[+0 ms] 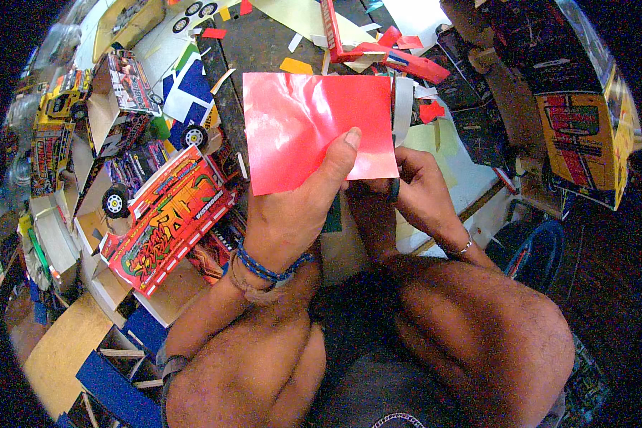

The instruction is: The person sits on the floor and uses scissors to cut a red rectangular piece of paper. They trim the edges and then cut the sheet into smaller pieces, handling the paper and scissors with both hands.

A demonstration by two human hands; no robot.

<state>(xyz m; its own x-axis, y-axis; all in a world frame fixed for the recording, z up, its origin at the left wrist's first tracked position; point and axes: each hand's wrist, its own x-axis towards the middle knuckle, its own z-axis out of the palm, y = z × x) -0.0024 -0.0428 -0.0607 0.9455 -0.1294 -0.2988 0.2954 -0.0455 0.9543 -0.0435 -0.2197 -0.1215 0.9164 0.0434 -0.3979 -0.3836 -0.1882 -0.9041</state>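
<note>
Above knees, red sheet [314, 125] pinched: left hand [292, 207] thumb front, fingers behind.

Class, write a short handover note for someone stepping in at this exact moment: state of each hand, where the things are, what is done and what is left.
Left hand: grips the glossy red sheet at its lower edge, thumb on top, holding it up flat.
Right hand: at the sheet's lower right corner, fingers curled under it; whether it holds a tool is hidden.
Around: red paper scraps lie on the work board beyond; a colourful model truck lies to the left, another model truck to the right.
Done: scraps suggest earlier cutting.
Left: this sheet looks whole, uncut.
</note>
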